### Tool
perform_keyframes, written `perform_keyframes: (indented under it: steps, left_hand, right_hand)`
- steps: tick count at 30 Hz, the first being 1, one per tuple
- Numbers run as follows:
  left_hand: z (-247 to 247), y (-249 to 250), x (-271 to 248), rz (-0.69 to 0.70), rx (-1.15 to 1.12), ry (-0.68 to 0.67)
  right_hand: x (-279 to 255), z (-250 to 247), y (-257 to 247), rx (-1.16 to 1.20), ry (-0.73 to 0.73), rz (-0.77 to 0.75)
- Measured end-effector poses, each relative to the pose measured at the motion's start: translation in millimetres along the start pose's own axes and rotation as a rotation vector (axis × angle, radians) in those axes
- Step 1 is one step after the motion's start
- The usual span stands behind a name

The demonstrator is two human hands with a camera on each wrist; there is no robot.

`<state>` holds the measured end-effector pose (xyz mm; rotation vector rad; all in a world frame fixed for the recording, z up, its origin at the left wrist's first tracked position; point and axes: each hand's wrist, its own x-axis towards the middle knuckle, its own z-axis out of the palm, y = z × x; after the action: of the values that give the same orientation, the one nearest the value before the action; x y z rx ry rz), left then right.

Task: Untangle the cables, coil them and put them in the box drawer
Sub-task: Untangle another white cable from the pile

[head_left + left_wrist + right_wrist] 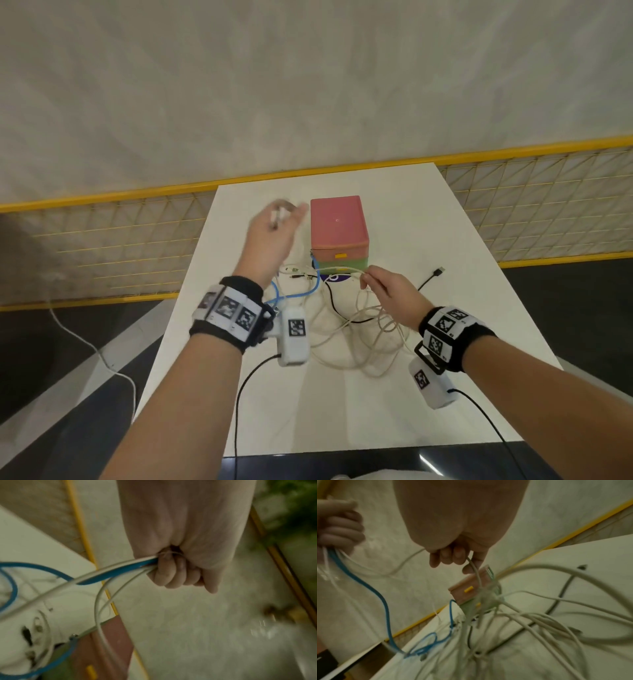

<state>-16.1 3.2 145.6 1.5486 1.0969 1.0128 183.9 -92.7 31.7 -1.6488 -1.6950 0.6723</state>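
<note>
A tangle of white cables [363,329] lies on the white table [445,246], with a blue cable [294,294] and a black cable [342,313] running through it. My left hand [274,236] is raised left of the box and grips a bundle of blue and white cables [120,570]. My right hand [383,287] hovers over the tangle in front of the box and pinches one white cable [476,572]. The box [339,233] has a pink top, a drawer with a yellow handle [341,255] and a green drawer below; both look closed.
A black USB plug [438,272] lies on the table right of my right hand. A yellow mesh railing [102,240] runs behind the table. A loose white cord [99,356] lies on the floor to the left.
</note>
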Motion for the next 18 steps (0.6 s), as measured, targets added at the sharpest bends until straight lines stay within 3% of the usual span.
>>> perform_keyframes:
  steps: [4,7,10,14,18]
  left_hand:
    - [39.1,-28.0,-21.7,0.031,0.402,-0.354]
    - [49.9,-35.2,-28.3,-0.017,0.462,-0.435]
    - [44.5,-23.9,-23.6,0.033,0.459,-0.468]
    - [24.1,-2.9,-5.6,0.119,0.576,-0.243]
    - [-1.5,0.2,12.1,0.178,0.539,0.146]
  right_hand:
    - [10.6,-6.2,-24.8,0.059,0.038,-0.094]
    - [11.7,-12.2,-36.9,0.105,0.029,-0.156]
    - [6.3,-13.5,-36.5,0.146,0.015,-0.147]
    - [-3.2,-7.9,-14.4,0.095,-0.006,-0.058]
    - [-11.9,-11.3,3.8,0.057,-0.040,0.025]
